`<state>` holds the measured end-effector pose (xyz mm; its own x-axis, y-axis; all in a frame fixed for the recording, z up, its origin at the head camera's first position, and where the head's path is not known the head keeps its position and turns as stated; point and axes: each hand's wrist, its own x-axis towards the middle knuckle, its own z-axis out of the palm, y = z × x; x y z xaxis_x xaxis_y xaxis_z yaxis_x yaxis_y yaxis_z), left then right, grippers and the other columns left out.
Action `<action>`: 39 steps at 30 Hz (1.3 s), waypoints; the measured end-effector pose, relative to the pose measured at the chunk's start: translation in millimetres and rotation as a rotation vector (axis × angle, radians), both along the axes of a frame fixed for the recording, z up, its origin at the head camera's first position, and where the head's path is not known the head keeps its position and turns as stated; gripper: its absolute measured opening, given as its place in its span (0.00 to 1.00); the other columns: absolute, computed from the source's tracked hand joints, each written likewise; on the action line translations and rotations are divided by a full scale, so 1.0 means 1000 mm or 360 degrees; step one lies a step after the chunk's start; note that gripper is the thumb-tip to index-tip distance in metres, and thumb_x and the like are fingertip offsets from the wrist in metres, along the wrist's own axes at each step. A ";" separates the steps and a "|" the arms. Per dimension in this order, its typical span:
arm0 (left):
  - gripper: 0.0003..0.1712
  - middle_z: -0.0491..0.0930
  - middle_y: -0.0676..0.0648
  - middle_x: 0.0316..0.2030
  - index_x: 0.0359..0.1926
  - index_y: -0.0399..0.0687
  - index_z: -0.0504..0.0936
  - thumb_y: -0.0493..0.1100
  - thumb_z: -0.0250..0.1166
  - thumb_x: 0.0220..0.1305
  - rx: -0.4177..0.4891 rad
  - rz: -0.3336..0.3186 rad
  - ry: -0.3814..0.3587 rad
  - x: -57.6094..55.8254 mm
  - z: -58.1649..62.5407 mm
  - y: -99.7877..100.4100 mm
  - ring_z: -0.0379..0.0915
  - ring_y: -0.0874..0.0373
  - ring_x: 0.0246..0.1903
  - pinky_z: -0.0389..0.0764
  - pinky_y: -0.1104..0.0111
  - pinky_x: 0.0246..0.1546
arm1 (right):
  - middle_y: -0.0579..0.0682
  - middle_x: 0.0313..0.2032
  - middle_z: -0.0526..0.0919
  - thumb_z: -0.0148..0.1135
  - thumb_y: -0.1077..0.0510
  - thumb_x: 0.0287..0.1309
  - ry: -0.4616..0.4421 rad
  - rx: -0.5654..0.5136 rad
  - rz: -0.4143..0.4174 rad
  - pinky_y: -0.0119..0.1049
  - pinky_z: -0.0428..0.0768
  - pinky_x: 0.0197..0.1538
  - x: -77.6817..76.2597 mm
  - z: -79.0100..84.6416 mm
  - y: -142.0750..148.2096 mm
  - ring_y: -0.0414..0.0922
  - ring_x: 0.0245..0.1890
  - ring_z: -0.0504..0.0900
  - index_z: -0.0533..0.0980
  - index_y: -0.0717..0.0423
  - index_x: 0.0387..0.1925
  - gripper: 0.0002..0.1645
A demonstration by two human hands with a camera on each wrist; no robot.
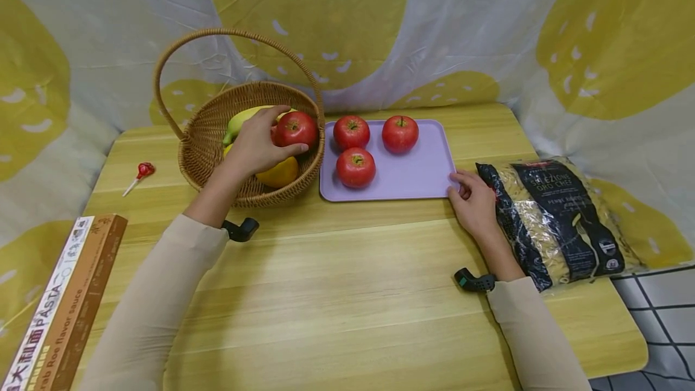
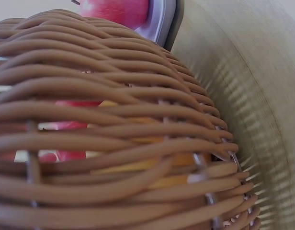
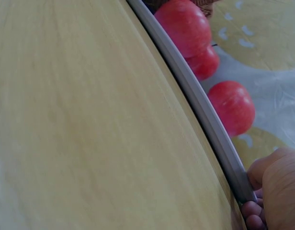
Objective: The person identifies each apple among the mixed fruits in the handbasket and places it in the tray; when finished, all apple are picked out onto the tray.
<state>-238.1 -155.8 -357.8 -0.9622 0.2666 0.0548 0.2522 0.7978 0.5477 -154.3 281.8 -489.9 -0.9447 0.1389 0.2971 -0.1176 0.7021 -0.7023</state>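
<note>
In the head view my left hand [image 1: 262, 142] is inside the wicker basket [image 1: 198, 158], its thumb and fingers around a red apple [image 1: 295, 129]. Beneath and beside the hand lie a yellow banana [image 1: 242, 118] and an orange-yellow fruit [image 1: 279, 174]. Basket weave [image 2: 114, 86] blocks most of the left wrist view. My right hand [image 1: 473, 203] pinches the near right corner of the lilac tray [image 1: 415, 177]; the right wrist view shows thumb and fingers on its rim [image 3: 209, 122]. On the tray sit three red apples, one far left [image 1: 352, 133], one nearer [image 1: 356, 168], one in the far middle [image 1: 400, 134].
A bag of pasta [image 1: 561, 222] lies right of my right hand. A red lollipop [image 1: 145, 169] is left of the basket. Long boxes [image 1: 70, 300] stand along the table's left edge. The basket's tall handle [image 1: 233, 32] arches overhead, and a patterned cloth [image 1: 461, 29] hangs behind.
</note>
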 end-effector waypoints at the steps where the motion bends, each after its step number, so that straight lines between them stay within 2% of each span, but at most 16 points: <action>1: 0.51 0.67 0.36 0.72 0.77 0.48 0.64 0.60 0.75 0.59 -0.0012 -0.0006 -0.0021 0.000 0.000 0.001 0.69 0.36 0.66 0.74 0.40 0.64 | 0.61 0.58 0.83 0.63 0.65 0.62 -0.0002 -0.0003 0.0002 0.21 0.64 0.35 0.000 0.000 0.000 0.45 0.33 0.73 0.83 0.67 0.54 0.19; 8: 0.57 0.54 0.35 0.78 0.82 0.54 0.50 0.59 0.72 0.62 -0.0082 -0.0084 -0.0172 -0.002 -0.004 0.005 0.59 0.30 0.72 0.68 0.35 0.67 | 0.62 0.59 0.82 0.63 0.65 0.63 -0.0017 -0.0014 -0.0006 0.20 0.64 0.35 0.000 0.000 0.000 0.46 0.34 0.74 0.83 0.67 0.55 0.19; 12: 0.61 0.47 0.35 0.80 0.84 0.59 0.41 0.58 0.73 0.62 -0.0131 -0.0122 -0.0200 -0.004 -0.009 0.005 0.51 0.25 0.74 0.64 0.33 0.69 | 0.62 0.59 0.82 0.63 0.65 0.63 -0.0014 -0.0009 -0.0002 0.20 0.65 0.35 0.000 0.000 0.000 0.45 0.33 0.74 0.83 0.67 0.55 0.19; 15: 0.62 0.46 0.35 0.80 0.84 0.61 0.39 0.58 0.72 0.63 -0.0168 -0.0136 -0.0206 -0.004 -0.011 0.005 0.48 0.24 0.75 0.63 0.33 0.69 | 0.62 0.59 0.82 0.63 0.65 0.63 -0.0009 -0.0001 0.0000 0.20 0.65 0.34 0.000 0.000 0.001 0.45 0.33 0.73 0.83 0.67 0.55 0.20; 19: 0.59 0.49 0.32 0.79 0.84 0.58 0.43 0.57 0.71 0.64 -0.0200 -0.0144 -0.0176 -0.005 -0.013 0.006 0.49 0.25 0.74 0.62 0.34 0.70 | 0.62 0.59 0.82 0.63 0.65 0.62 -0.0005 0.0005 -0.0006 0.20 0.65 0.34 0.000 0.000 0.002 0.45 0.33 0.73 0.83 0.67 0.54 0.19; 25: 0.54 0.56 0.29 0.76 0.81 0.50 0.50 0.56 0.71 0.65 -0.0238 -0.0140 -0.0127 -0.006 -0.016 0.006 0.51 0.25 0.73 0.55 0.37 0.74 | 0.62 0.59 0.82 0.63 0.65 0.62 -0.0013 -0.0010 -0.0012 0.20 0.65 0.34 0.000 0.000 0.002 0.45 0.33 0.73 0.83 0.67 0.54 0.19; 32: 0.53 0.66 0.29 0.68 0.77 0.50 0.58 0.56 0.76 0.58 -0.0215 -0.0110 -0.0064 -0.003 -0.017 0.006 0.63 0.30 0.67 0.71 0.36 0.64 | 0.62 0.60 0.82 0.63 0.65 0.63 -0.0030 -0.0002 -0.0001 0.20 0.65 0.35 0.001 -0.001 0.001 0.45 0.33 0.73 0.83 0.67 0.55 0.20; 36: 0.53 0.66 0.31 0.66 0.75 0.51 0.62 0.55 0.79 0.53 -0.0170 -0.0082 -0.0018 -0.002 -0.016 0.005 0.68 0.33 0.63 0.75 0.37 0.60 | 0.62 0.59 0.82 0.63 0.65 0.63 -0.0007 -0.0005 -0.0003 0.21 0.65 0.35 0.000 0.000 0.001 0.45 0.33 0.74 0.83 0.67 0.55 0.19; 39: 0.53 0.64 0.31 0.66 0.75 0.53 0.63 0.55 0.79 0.52 -0.0133 -0.0046 -0.0035 0.000 -0.014 0.005 0.70 0.34 0.61 0.76 0.37 0.58 | 0.62 0.59 0.82 0.63 0.64 0.63 -0.0018 -0.0001 -0.0004 0.22 0.65 0.35 0.000 0.000 0.001 0.45 0.33 0.73 0.83 0.67 0.55 0.20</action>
